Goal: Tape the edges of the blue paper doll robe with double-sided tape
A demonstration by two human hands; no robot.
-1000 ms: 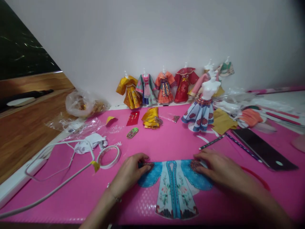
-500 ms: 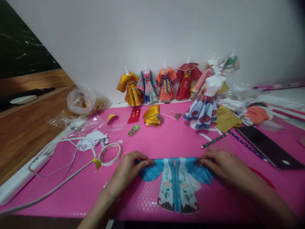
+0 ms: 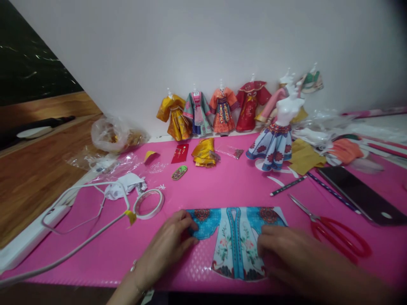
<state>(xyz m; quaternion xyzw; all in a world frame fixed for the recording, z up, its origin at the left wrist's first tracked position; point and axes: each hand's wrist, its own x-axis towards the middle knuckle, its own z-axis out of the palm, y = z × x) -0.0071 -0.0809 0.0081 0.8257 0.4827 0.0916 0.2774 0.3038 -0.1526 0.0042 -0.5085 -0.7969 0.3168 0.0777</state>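
Observation:
A doll-sized robe piece (image 3: 237,241) lies flat before me, with blue patterned sleeves, a white floral body and a blue centre band. At the end of its left sleeve rests my left hand (image 3: 171,237), thumb and fingers apart, touching the fabric edge. My right hand (image 3: 282,248) is over the robe's right side, below the right sleeve. Its fingers are bent and smeared by motion, so whether they grip the fabric is hidden. Red-handled scissors (image 3: 333,233) lie partly open beside my right forearm.
A roll of tape (image 3: 149,204) and a white cable (image 3: 79,248) are on the left. Behind stand a doll form in a floral skirt (image 3: 270,146) and several dressed forms. A phone (image 3: 361,195) and pens (image 3: 288,186) lie on the right of the pink mat (image 3: 197,190).
Both hands have let go of the sleeves' upper corners. My right hand has moved down and left over the robe's side, uncovering the scissors. The robe now lies flatter, its sleeves spread.

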